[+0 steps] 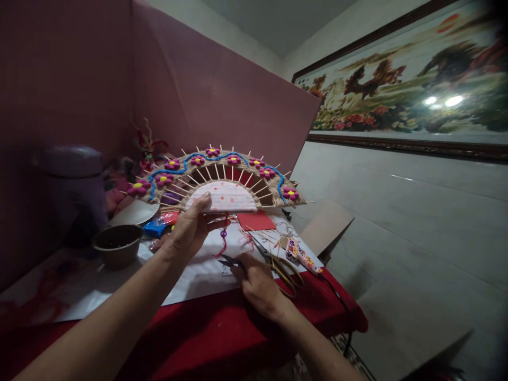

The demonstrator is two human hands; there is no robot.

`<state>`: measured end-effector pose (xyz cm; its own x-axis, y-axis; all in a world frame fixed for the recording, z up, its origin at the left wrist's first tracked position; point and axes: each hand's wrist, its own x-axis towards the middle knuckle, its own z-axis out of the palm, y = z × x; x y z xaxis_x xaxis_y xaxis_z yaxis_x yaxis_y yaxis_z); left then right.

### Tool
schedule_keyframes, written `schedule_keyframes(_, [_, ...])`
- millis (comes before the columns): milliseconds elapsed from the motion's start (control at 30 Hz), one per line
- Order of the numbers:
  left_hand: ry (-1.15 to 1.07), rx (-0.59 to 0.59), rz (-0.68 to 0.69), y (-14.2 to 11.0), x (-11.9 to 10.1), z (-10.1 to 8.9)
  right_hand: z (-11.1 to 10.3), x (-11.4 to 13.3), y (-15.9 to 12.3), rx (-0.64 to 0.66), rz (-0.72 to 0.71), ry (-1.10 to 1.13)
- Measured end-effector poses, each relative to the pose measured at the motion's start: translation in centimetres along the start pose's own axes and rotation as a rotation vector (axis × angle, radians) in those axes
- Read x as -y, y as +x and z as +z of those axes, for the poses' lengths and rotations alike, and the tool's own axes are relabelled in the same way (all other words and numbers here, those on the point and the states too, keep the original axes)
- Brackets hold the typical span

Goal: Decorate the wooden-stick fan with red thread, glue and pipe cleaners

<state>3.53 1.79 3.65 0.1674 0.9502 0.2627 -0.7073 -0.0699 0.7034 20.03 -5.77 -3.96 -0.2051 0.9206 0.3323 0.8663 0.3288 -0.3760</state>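
Observation:
My left hand [193, 225] holds up a fan [222, 197] by its pale, spotted half-round base, thumb in front. Thin sticks spread from the base through a woven twine band with purple-pink flowers and a wavy blue cord. Below the base hangs a red cord tassel [223, 238] with a purple bead. My right hand [257, 280] is closed around small dark-bladed scissors [232, 262], whose blades lie close to the tassel's lower end. Larger scissors with gold handles [281, 270] rest on the table just right of that hand.
A brown bowl [118, 246] stands on the white sheet [190, 288] at left, near a blue packet [154, 228]. A flower-patterned glue gun [301, 256] with a black cable lies at right. Red card [256, 220] and loose sticks sit behind. The red-covered table [222, 328] ends near the tiled wall.

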Motion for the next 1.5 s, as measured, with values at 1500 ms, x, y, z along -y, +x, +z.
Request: schedule_keyframes(1500, [-0.243,0.056,-0.355,0.0,1.3,-0.5,0.5,-0.1,-0.9,-0.088,-0.183,0.232])
